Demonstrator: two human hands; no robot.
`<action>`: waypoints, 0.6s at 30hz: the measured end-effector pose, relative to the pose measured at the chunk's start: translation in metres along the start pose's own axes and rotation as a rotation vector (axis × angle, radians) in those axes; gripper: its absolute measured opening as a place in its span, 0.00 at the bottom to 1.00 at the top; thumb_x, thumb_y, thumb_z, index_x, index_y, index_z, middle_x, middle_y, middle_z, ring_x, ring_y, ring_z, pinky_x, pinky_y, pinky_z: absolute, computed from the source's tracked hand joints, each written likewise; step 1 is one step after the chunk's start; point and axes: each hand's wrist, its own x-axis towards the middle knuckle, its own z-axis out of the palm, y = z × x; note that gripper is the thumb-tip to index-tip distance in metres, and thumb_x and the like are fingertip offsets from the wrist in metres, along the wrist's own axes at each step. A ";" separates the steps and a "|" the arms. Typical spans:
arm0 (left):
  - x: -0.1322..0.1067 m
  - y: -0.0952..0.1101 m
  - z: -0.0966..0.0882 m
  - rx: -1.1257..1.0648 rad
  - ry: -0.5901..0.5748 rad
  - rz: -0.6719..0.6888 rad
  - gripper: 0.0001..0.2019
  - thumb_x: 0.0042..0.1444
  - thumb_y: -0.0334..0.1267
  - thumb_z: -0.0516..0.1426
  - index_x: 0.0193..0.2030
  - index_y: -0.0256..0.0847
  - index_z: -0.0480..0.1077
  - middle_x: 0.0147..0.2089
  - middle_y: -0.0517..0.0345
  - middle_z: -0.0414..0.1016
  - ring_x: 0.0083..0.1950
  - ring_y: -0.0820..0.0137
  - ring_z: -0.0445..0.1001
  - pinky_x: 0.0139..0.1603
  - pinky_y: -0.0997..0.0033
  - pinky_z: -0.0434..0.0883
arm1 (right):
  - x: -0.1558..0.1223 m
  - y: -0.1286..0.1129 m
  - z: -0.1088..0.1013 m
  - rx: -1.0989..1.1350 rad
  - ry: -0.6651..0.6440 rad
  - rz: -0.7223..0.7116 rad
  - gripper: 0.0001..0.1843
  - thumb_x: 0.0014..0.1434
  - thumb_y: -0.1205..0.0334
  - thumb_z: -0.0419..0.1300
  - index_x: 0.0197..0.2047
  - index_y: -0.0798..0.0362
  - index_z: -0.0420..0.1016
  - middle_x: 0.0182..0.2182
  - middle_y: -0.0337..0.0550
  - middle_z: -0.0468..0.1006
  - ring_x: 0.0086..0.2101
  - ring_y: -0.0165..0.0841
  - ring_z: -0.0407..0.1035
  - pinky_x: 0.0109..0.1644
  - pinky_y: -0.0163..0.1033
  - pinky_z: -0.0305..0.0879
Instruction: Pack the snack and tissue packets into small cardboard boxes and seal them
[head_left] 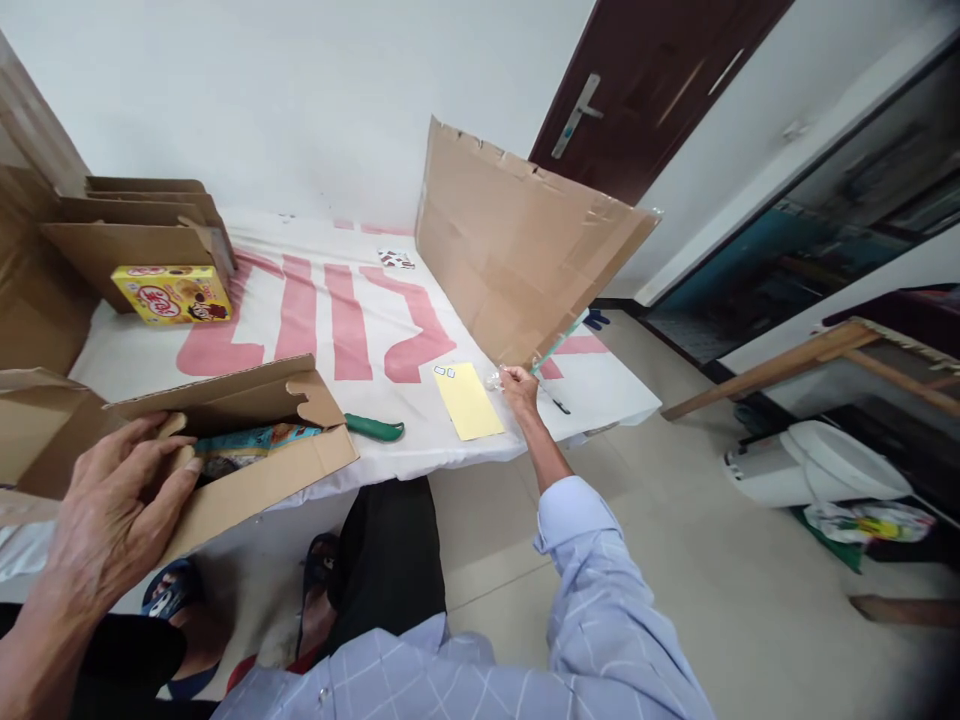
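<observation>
My left hand rests with spread fingers on the near wall of an open cardboard box that holds a colourful packet. Stretched out to the right, my right hand pinches the lower corner of a large flat cardboard sheet and holds it upright above the table. A yellow paper slip and a green-handled tool lie on the white cloth between my hands.
The table is covered by a white cloth with big pink letters. A yellow snack box sits by stacked cardboard boxes at the back left. A dark door, a wooden frame and white containers stand to the right.
</observation>
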 end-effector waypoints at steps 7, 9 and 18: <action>0.001 0.003 -0.001 -0.005 0.004 0.018 0.07 0.66 0.52 0.59 0.46 0.63 0.77 0.70 0.66 0.77 0.77 0.41 0.69 0.81 0.26 0.60 | 0.023 0.033 0.007 -0.116 -0.025 0.015 0.12 0.49 0.50 0.64 0.27 0.49 0.74 0.24 0.40 0.78 0.31 0.37 0.71 0.39 0.41 0.71; 0.000 0.003 -0.001 0.002 0.002 0.010 0.07 0.65 0.52 0.59 0.47 0.65 0.78 0.70 0.68 0.77 0.77 0.41 0.69 0.81 0.26 0.60 | 0.026 0.038 0.010 -0.151 -0.030 0.012 0.10 0.49 0.51 0.63 0.27 0.48 0.74 0.24 0.40 0.79 0.31 0.38 0.72 0.41 0.41 0.72; 0.001 -0.015 -0.002 0.031 -0.056 0.032 0.10 0.62 0.50 0.61 0.49 0.62 0.76 0.71 0.61 0.76 0.77 0.37 0.69 0.80 0.25 0.61 | 0.023 0.043 0.013 -0.298 -0.021 -0.046 0.05 0.47 0.57 0.62 0.28 0.47 0.74 0.30 0.43 0.83 0.37 0.40 0.75 0.50 0.44 0.72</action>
